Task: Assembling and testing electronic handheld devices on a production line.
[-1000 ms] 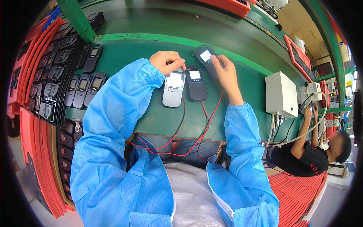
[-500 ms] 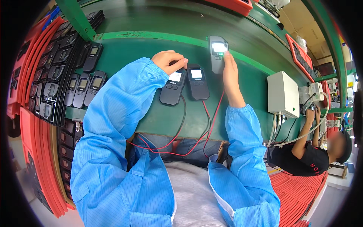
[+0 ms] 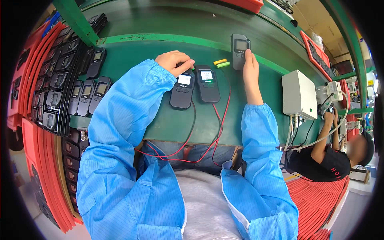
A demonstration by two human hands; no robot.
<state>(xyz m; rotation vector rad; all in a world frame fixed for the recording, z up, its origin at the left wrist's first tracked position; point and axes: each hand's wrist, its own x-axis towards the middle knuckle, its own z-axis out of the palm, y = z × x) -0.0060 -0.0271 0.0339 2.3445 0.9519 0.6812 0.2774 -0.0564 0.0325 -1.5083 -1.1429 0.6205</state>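
Note:
My right hand (image 3: 251,74) grips a dark grey handheld meter (image 3: 240,46) with a dull, unlit screen, held above the far part of the bench. My left hand (image 3: 174,62) curls its fingers over the upper end of a second meter (image 3: 183,94), whose screen glows white. Beside it lies a third meter (image 3: 208,89) with a lit screen and a green light. A red wire (image 3: 188,143) runs down from these two. Near the third meter's top lie a yellow cylinder (image 3: 220,62) and a green cylinder (image 3: 223,65), like small batteries. My left fingertips are partly hidden.
More grey meters (image 3: 87,96) stand at the left, next to stacked black trays (image 3: 54,98) and red trays (image 3: 42,148). A white box (image 3: 298,96) with cables sits at the right. Beyond it a person in black (image 3: 320,162) works. A green rail (image 3: 168,39) crosses behind.
My right hand has moved right and away with its meter, whose screen went from lit to dark. The two small cylinders and a wire end beside them have come into view.

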